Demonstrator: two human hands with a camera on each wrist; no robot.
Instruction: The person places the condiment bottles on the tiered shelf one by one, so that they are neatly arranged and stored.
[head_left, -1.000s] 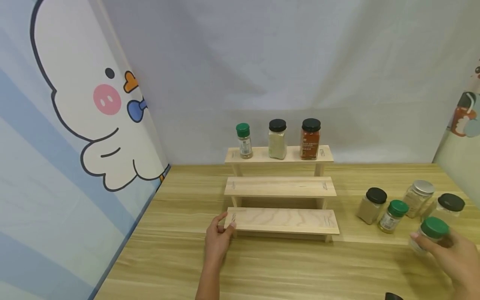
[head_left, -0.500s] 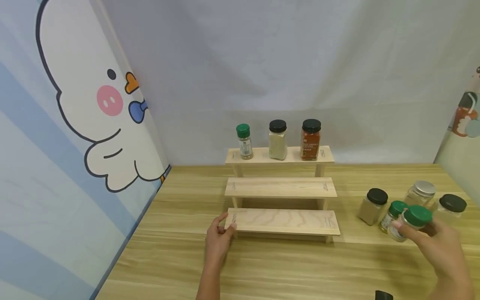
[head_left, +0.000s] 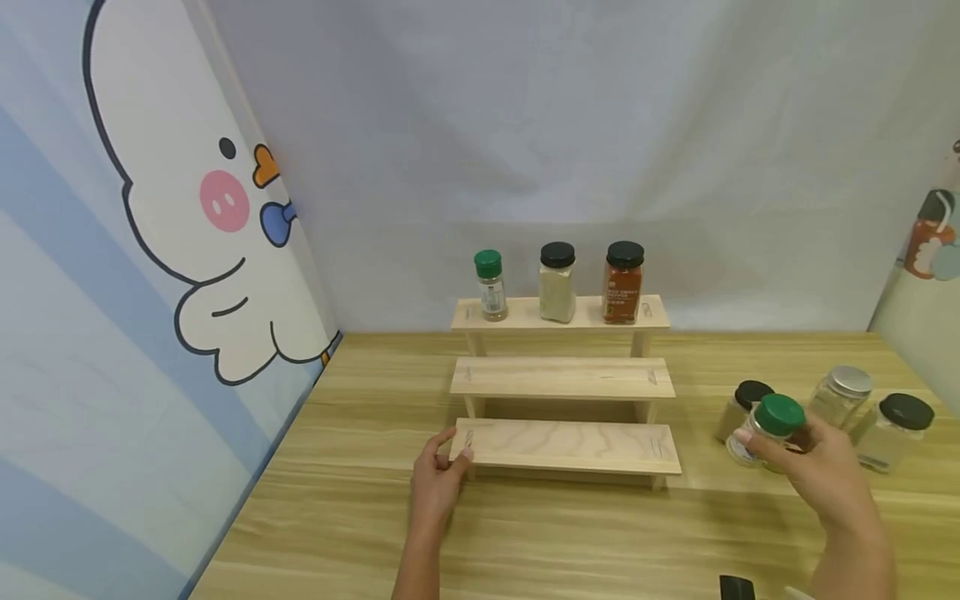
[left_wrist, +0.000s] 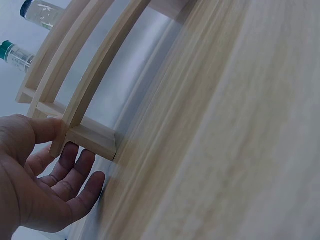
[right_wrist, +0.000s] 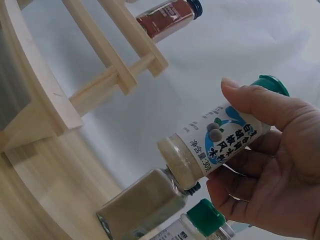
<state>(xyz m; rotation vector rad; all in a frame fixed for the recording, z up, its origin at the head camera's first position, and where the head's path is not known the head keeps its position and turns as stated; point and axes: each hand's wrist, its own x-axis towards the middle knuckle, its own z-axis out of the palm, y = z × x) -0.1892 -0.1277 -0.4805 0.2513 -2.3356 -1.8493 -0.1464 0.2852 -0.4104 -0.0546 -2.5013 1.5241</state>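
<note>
My left hand (head_left: pixel 435 479) grips the left end of the lowest step of a three-tier wooden spice rack (head_left: pixel 562 446). In the left wrist view the thumb lies on the step (left_wrist: pixel 102 67) and the fingers curl beneath it. My right hand (head_left: pixel 825 471) holds a green-lidded spice jar (right_wrist: pixel 215 132) with a white label, raised to the right of the rack. It overlaps a black-lidded jar (head_left: pixel 738 408) in the head view. Below it in the right wrist view are that jar (right_wrist: pixel 145 205) and another green-lidded jar (right_wrist: pixel 205 217), mostly hidden from the head camera.
On the top step stand a small green-lidded jar (head_left: pixel 492 287), a pale black-lidded jar (head_left: pixel 557 287) and a red pepper jar (head_left: pixel 622 287). At right are a silver-lidded jar (head_left: pixel 842 396) and a black-lidded jar (head_left: pixel 892 433). A black object (head_left: pixel 737 587) shows at the bottom edge.
My right hand has carried the green-lidded spice jar leftward and slightly up, now in front of the other jars. My left hand stays on the rack.
</note>
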